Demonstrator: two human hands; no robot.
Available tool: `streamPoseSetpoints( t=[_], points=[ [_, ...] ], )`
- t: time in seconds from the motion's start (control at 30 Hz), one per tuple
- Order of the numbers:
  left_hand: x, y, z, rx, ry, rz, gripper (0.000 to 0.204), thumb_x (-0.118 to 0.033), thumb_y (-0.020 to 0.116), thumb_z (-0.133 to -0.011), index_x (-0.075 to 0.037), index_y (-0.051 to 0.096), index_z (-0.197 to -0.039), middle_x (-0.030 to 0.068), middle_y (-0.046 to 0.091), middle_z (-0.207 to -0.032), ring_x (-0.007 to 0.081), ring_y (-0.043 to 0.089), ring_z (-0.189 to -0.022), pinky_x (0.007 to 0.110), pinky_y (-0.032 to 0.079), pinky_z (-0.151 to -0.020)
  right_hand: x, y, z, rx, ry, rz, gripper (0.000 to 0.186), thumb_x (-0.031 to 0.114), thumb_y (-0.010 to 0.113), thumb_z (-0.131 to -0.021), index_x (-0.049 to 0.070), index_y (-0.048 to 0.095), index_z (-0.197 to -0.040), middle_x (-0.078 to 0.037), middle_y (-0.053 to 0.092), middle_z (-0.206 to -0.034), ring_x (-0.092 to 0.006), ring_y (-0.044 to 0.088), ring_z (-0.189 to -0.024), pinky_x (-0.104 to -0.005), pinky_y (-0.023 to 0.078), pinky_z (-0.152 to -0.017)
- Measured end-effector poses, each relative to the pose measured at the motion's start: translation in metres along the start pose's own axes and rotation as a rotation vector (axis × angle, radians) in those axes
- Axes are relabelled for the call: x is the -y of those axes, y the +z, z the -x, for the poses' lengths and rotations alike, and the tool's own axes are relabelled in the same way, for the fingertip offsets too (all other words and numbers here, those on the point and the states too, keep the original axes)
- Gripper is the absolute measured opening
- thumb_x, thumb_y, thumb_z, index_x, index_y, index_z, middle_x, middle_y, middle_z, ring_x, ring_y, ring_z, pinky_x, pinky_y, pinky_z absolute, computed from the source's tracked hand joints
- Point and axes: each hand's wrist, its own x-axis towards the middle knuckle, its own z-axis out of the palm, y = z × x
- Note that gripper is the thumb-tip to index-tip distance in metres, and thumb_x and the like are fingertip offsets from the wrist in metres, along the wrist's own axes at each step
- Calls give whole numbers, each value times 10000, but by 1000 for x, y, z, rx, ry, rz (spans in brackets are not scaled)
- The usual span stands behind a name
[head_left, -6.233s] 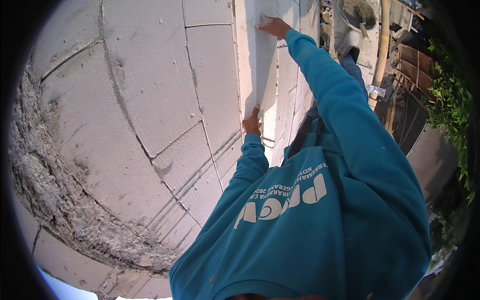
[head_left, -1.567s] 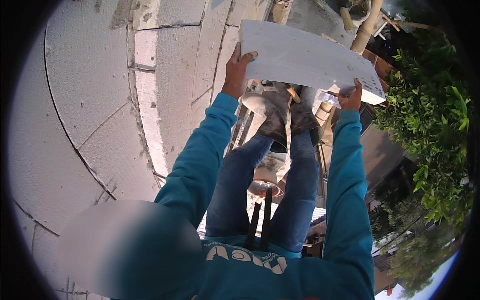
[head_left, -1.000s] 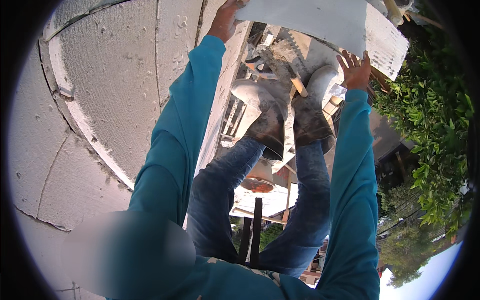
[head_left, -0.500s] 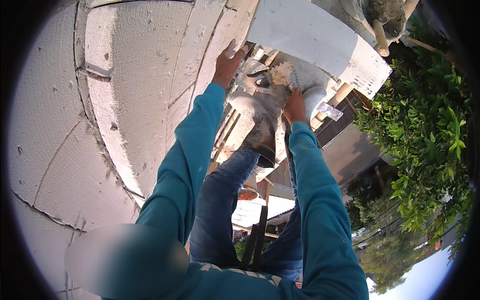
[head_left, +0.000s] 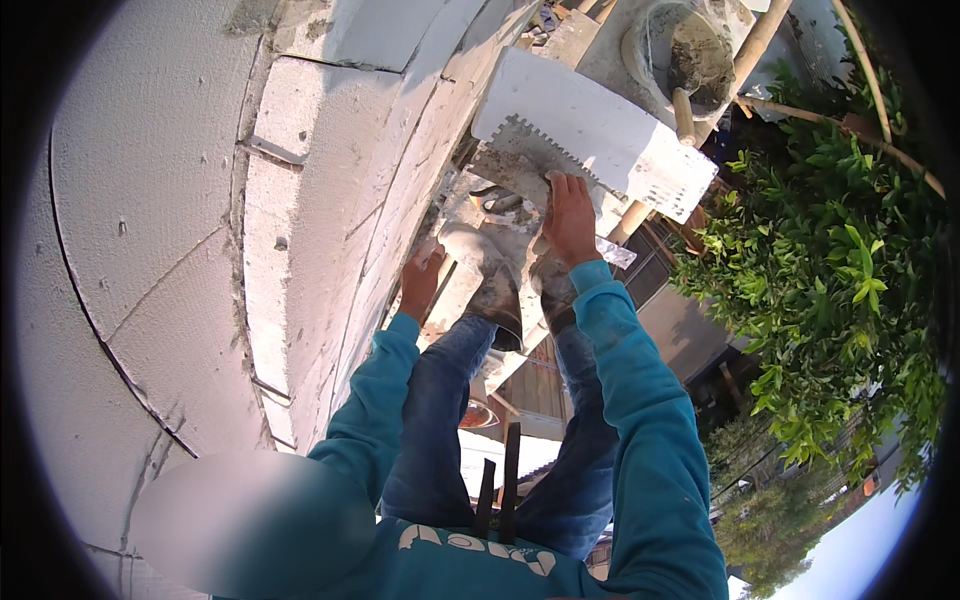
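My right hand is closed on a notched trowel, a grey mortar-smeared plate with a toothed edge. The trowel overlaps the near left part of a white board; whether it touches the board I cannot tell. My left hand is beside the pale wall, next to my left boot, with its fingers stretched out and nothing visible in them. Between the hands lies a small tool with a dark curved handle, partly hidden and too unclear to name.
A mortar-stained bucket stands beyond the board, with a wooden handle sticking out. My boots are on narrow, dirty planks high above the ground. Wooden poles and a leafy tree are on the right.
My left hand has come back from farther along the wall toward my boot. My right hand has moved the trowel forward and left, over the board's near edge. The view has shifted.
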Motion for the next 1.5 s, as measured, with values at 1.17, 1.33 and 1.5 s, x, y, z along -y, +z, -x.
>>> streamPoseSetpoints(
  t=[1.17, 1.33, 1.5],
  points=[
    [-28, 68, 70, 263, -375, 1239, 408, -322, 461, -1011, -68, 487, -1329, 120, 620, -1168, 247, 630, -1055, 404, 547, -888, -182, -174, -165, 282, 1000, -245, 422, 472, 520, -926, 54, 578, -939, -32, 537, -651, -146, 569, -534, -333, 550, -506],
    [-34, 72, 67, 278, -383, 1238, 412, -324, 459, -1013, -66, 482, -1333, 121, 615, -1177, 246, 628, -1058, 402, 546, -890, -193, -262, -107, 116, 462, 690, 385, 351, 607, -875, 110, 491, -1153, -213, 679, -925, -418, 664, -891, -565, 511, -721],
    [-43, 77, 54, 298, -378, 1226, 417, -327, 456, -1014, -64, 478, -1337, 121, 611, -1186, 246, 626, -1062, 401, 546, -893, -219, -275, -139, 154, 420, 968, 407, 269, 591, -866, 152, 457, -1232, -185, 660, -972, -404, 673, -864, -556, 523, -744]
  ],
)
